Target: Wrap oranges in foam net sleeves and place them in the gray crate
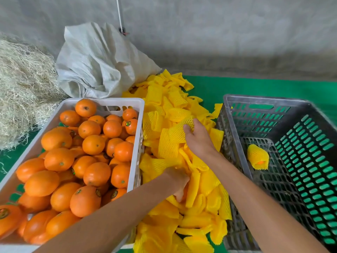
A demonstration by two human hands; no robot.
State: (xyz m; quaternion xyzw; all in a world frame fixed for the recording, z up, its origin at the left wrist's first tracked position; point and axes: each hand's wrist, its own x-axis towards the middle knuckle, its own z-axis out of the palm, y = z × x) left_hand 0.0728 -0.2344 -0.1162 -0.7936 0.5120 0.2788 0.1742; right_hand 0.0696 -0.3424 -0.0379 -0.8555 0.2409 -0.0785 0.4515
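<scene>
A white crate (135, 143) on the left is full of loose oranges (93, 144). Between it and the gray crate (235, 154) lies a pile of yellow foam net sleeves (167, 148). My right hand (197, 138) grips one sleeve (179, 131) at the middle of the pile. My left hand (177, 180) reaches down into the near part of the pile, and its fingers curl round an orange (184, 193) that is mostly hidden. One wrapped orange (258, 158) lies on the gray crate's floor at its left side.
A woven sack (98, 64) leans on the concrete wall behind the white crate. Straw (20, 88) is heaped at the far left. Green matting (255, 86) covers the floor under the crates.
</scene>
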